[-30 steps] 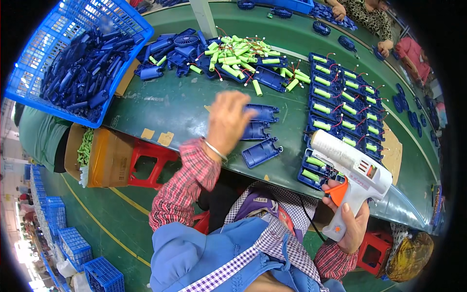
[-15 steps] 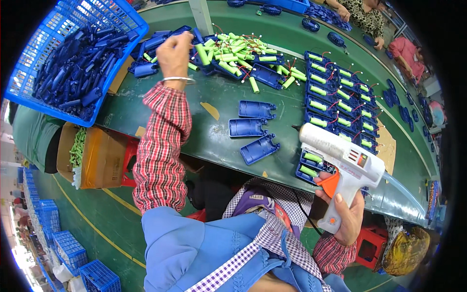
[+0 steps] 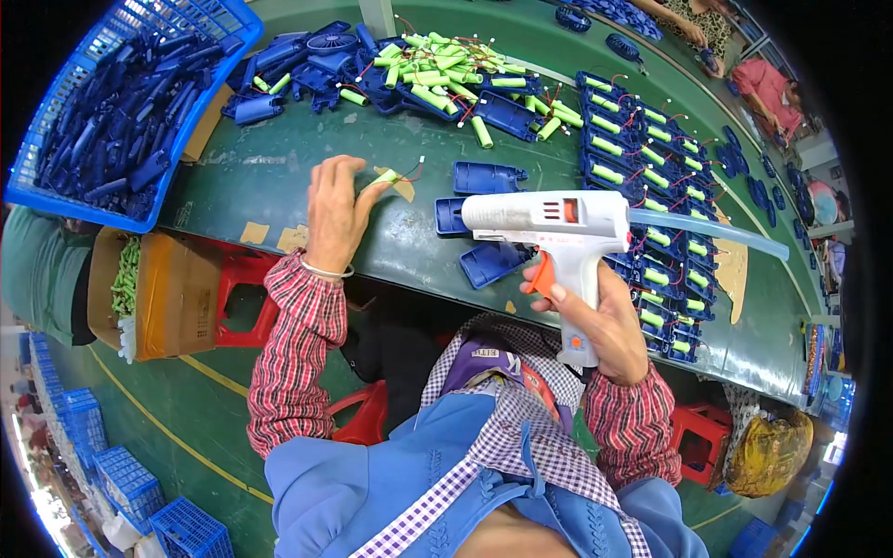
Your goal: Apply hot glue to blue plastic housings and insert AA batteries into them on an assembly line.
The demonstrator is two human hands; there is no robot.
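My left hand (image 3: 337, 206) pinches a small light-green battery (image 3: 384, 177) between thumb and fingers, its thin wires and white plug sticking out to the right. It hovers above the green bench, left of the loose blue casings. In my right hand (image 3: 609, 321) is a white hot glue gun (image 3: 547, 219), fingers around the handle near the orange trigger, nozzle end pointing left. A clear glue stick (image 3: 716, 228) trails from its back. The gun partly covers two of the three blue plastic casings, while the top casing (image 3: 488, 177) shows fully.
Green batteries (image 3: 446, 70) lie heaped on blue casings at the far side. Rows of casings (image 3: 606, 146) with batteries fitted stand at the right. A blue basket (image 3: 246, 37) of dark blue parts is at the left, above a cardboard box (image 3: 177, 288). Other people sit across the bench.
My left hand has come back from the heap toward me, now with a battery in it. My right hand has moved the glue gun left, over the loose casings, levelling it.
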